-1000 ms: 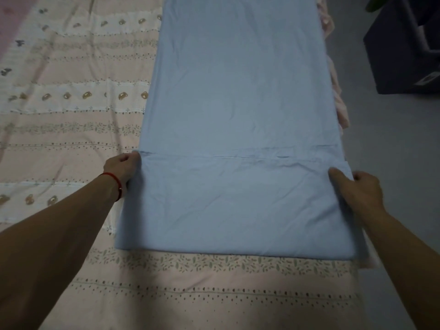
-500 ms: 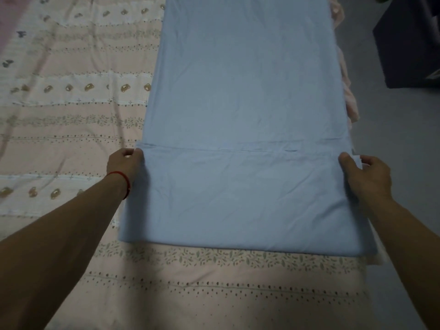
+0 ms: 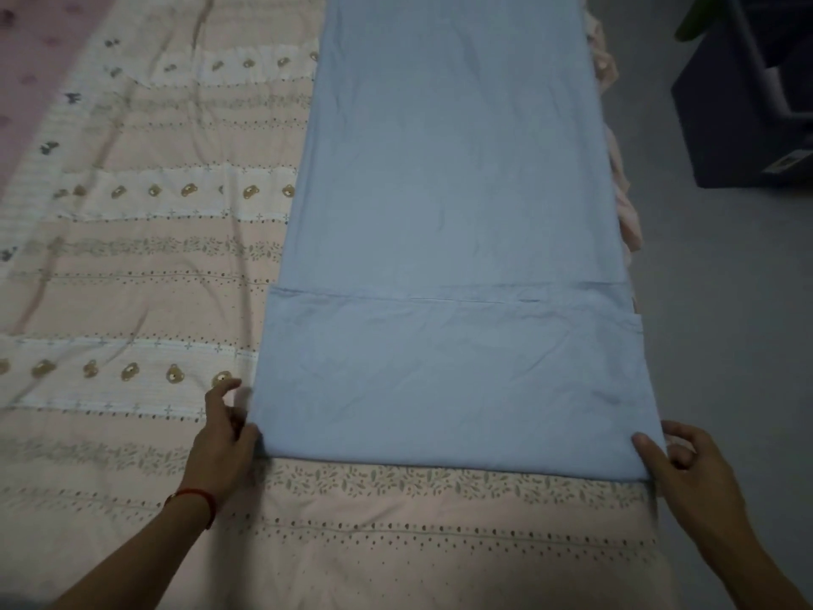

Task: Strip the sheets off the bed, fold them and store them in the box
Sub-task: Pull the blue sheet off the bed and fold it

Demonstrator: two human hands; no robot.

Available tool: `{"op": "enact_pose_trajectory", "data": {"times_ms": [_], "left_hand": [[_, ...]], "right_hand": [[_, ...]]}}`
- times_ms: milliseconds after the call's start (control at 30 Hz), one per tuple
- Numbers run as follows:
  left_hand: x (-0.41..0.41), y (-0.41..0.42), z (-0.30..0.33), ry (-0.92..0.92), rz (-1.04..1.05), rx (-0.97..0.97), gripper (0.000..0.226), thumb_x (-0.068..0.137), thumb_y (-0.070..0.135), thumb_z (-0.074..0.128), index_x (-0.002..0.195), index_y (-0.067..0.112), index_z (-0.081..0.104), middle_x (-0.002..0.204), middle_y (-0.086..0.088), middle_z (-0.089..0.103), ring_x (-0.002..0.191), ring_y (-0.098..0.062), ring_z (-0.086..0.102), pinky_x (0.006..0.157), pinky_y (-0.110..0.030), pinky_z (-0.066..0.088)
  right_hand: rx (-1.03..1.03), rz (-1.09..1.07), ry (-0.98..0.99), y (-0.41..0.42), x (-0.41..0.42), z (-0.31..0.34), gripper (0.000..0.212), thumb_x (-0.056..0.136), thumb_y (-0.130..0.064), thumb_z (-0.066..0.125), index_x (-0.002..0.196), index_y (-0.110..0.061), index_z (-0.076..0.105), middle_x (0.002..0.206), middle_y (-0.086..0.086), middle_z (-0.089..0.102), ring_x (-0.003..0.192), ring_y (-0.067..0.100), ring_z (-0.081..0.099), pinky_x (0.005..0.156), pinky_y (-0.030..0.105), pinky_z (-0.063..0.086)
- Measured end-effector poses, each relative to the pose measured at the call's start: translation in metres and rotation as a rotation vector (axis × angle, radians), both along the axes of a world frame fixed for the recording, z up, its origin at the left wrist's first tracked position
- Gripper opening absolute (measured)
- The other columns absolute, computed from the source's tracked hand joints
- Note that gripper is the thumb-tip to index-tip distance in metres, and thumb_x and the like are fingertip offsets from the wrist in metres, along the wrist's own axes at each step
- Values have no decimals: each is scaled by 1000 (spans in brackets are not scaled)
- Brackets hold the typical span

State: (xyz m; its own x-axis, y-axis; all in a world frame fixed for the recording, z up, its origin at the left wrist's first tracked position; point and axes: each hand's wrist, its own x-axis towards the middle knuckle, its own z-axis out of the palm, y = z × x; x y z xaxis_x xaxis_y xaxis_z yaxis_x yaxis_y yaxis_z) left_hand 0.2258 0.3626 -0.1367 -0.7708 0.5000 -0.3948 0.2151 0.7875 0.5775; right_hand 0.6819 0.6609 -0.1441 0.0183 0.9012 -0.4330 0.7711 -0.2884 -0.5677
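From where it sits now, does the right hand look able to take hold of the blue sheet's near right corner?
Probably yes. The right hand is already at the near right corner of the blue sheet, thumb on top and fingers curled beside the edge, with nothing in between.

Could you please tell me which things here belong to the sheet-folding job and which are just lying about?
Job:
blue sheet, partly folded on the bed
left hand, at its near left corner
right hand, pinching its near right corner

Lying about:
patterned cover, under the sheet
dark furniture on the floor
red wristband
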Motion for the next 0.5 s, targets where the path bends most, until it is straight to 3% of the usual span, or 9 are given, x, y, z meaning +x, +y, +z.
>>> {"op": "enact_pose_trajectory", "data": {"times_ms": [133, 200, 267, 333, 400, 500], "left_hand": [[-10, -21, -5, 39, -440, -266, 88, 73, 8, 79, 138, 41, 30, 124, 4, 38, 104, -18, 51, 82, -34, 54], [-13, -18, -8, 89, -505, -342, 90, 72, 6, 78, 142, 38, 31, 122, 0, 37, 96, -18, 52, 78, -27, 54], [-15, -15, -9, 162, -527, -322, 82, 71, 2, 78, 139, 29, 43, 113, -4, 43, 83, -17, 52, 65, -20, 45], [-18, -14, -6, 279, -552, -260, 63, 67, 0, 85, 123, 15, 62, 102, -8, 52, 73, -20, 55, 59, -20, 40], [-22, -16, 5, 375, -588, -171, 45, 63, -3, 91, 103, 6, 73, 93, -8, 58, 65, -21, 58, 55, -21, 41], [-32, -14, 34, 382, -547, -77, 30, 75, -7, 81, 100, 10, 76, 99, -2, 57, 72, -17, 60, 63, -24, 49]], "right_hand": [[-69, 155, 71, -10, 10, 12, 85, 74, -23, 90, 139, -33, 37, 103, 1, 66, 88, 26, 67, 73, 38, 51], [16, 361, -14, -16, 21, 5, 92, 67, -5, 91, 140, -34, 43, 113, 4, 63, 93, 27, 64, 77, 34, 50], [121, 523, -115, -15, 31, -2, 85, 70, -3, 80, 137, -44, 46, 111, 5, 59, 95, 29, 57, 82, 30, 45], [188, 543, -151, -12, 30, 1, 76, 69, -5, 74, 129, -46, 51, 96, 4, 54, 88, 31, 53, 79, 26, 41], [321, 559, -177, -6, 21, 14, 57, 73, -3, 71, 121, -33, 61, 88, 2, 47, 84, 34, 53, 71, 35, 41], [509, 544, -170, 9, 6, 38, 30, 77, -4, 70, 104, -14, 75, 88, 4, 45, 84, 26, 47, 72, 32, 37]]}}
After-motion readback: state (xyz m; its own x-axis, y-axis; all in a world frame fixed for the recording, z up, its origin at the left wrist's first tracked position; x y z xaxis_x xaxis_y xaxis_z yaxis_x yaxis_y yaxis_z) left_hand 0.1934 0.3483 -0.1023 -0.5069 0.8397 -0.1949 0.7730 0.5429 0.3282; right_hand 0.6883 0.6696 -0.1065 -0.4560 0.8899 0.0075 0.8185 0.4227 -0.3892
